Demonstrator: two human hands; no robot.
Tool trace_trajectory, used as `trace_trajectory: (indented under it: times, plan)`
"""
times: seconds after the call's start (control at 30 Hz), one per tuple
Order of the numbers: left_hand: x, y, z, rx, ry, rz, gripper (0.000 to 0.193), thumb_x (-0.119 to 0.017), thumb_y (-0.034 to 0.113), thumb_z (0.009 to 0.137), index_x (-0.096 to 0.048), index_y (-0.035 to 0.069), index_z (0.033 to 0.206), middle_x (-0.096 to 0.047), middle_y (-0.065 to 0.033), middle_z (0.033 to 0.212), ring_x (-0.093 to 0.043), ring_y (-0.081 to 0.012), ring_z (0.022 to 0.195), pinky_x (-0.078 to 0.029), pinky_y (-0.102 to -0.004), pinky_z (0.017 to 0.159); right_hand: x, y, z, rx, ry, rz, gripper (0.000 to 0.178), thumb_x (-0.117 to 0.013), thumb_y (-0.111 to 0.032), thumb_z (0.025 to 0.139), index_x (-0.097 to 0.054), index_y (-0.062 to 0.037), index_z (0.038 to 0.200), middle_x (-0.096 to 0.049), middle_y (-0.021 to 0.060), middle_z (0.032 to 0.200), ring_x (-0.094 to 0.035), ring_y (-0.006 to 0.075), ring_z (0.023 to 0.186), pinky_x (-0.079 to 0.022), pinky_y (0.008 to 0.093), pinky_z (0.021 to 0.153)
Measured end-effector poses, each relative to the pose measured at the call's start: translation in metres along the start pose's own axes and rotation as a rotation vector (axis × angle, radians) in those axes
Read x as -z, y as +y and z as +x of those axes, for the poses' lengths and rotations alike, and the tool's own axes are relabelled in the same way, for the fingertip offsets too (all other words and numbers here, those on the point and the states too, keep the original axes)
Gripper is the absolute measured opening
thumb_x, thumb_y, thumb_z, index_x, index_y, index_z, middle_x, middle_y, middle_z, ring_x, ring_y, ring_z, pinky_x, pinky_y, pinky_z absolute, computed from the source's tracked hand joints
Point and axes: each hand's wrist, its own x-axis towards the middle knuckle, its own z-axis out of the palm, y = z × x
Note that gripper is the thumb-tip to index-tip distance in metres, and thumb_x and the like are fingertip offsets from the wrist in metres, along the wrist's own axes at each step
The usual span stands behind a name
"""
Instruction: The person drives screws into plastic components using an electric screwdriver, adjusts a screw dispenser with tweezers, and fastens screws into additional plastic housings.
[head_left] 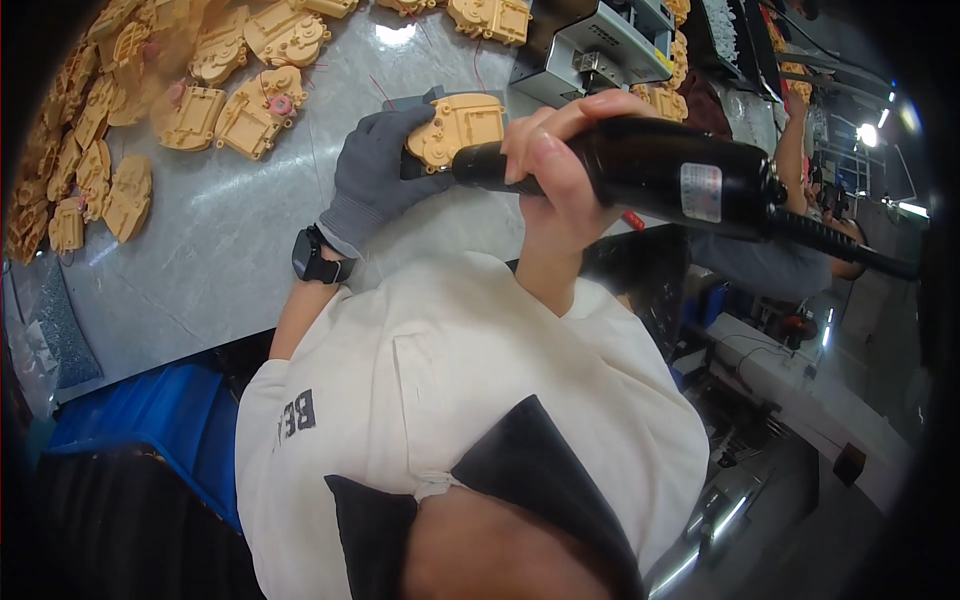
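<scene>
Head view: a yellow casing [474, 124] steadied beside a black power tool [650, 165].
The casing is held at its left edge by the gloved left grip [378, 172], over the desk [225, 235]; the tool is clasped by the bare right grip [562, 160]. Whether its nose [480, 165], left of that grip, touches the casing cannot be told. Ideally, turning should be prevented and gloved fingertips kept clear.

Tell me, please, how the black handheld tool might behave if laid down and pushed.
The black tool would probably roll, its body being rounded. The thick cord at its rear might check that. Looking smooth, it could be slippery.
</scene>
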Motion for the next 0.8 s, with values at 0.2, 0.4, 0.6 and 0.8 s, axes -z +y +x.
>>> trace_trajectory:
  times: [0.2,0.4,0.6,0.8]
  plan:
    - [0.003,0.001,-0.004,0.027,-0.001,-0.013,0.071,-0.081,0.036,0.060,-0.049,0.017,0.121,-0.057,-0.0055,0.108,-0.054,-0.0289,0.098,-0.045,-0.0384,0.084,-0.009,0.015,-0.003,0.019,0.030,-0.058,0.038,-0.066,0.007,0.069,-0.045,-0.0009,0.100,-0.056,0.0053,0.061,-0.053,0.0101,0.050,-0.043,0.0200,0.050]
    - [0.003,-0.002,-0.004,0.019,-0.014,0.037,0.069,-0.080,0.037,0.061,-0.049,0.016,0.120,-0.059,-0.0066,0.107,-0.056,-0.0295,0.098,-0.046,-0.0389,0.083,-0.008,0.001,-0.002,-0.021,0.045,0.016,0.037,-0.053,0.002,0.072,-0.041,-0.0039,0.106,-0.047,0.0085,0.058,-0.046,0.0188,0.046,-0.042,0.0343,0.050]
    - [0.004,-0.003,-0.003,-0.006,-0.002,0.014,0.071,-0.079,0.041,0.060,-0.050,0.015,0.119,-0.060,-0.0097,0.105,-0.056,-0.0315,0.099,-0.046,-0.0390,0.082,-0.008,-0.001,-0.001,-0.008,-0.038,-0.068,0.039,-0.054,0.003,0.071,-0.040,-0.0033,0.107,-0.047,0.0086,0.057,-0.047,0.0186,0.046,-0.042,0.0344,0.050]
    - [0.001,-0.004,-0.005,0.016,-0.002,0.020,0.073,-0.079,0.042,0.058,-0.050,0.016,0.120,-0.058,-0.0118,0.104,-0.055,-0.0317,0.100,-0.045,-0.0395,0.082,-0.005,0.021,-0.005,0.032,-0.052,-0.160,0.038,-0.057,0.006,0.070,-0.042,-0.0011,0.104,-0.050,0.0093,0.057,-0.048,0.0174,0.044,-0.042,0.0307,0.048]
